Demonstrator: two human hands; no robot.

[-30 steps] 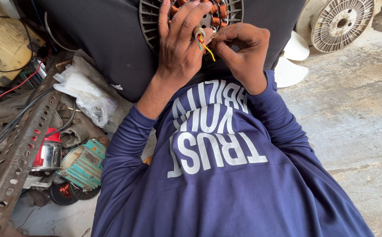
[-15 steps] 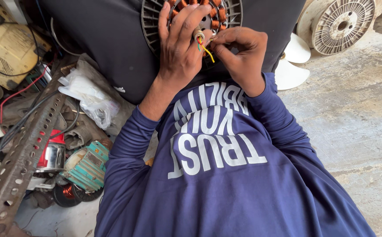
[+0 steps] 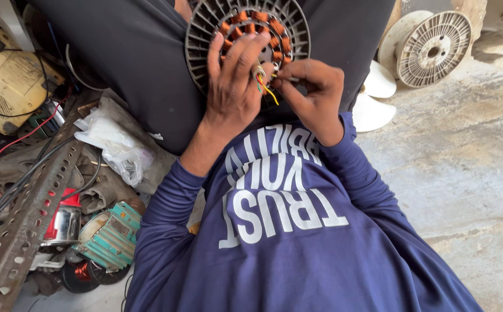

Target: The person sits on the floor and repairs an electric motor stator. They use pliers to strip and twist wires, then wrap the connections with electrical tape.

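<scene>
STEP: wire handling at motor (image 3: 246,34), top centre of frame, resting on lap | LEFT hand (image 3: 234,86): fingers spread flat over copper coils, steadying | RIGHT hand (image 3: 312,95): pinched on yellow wire (image 3: 267,91) | ADVICE: keep motor braced, pull wire gently, avoid nicking windings.

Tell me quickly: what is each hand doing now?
Left hand: open, fingers spread on the motor stator.
Right hand: closed, pinching the coloured wires.
</scene>
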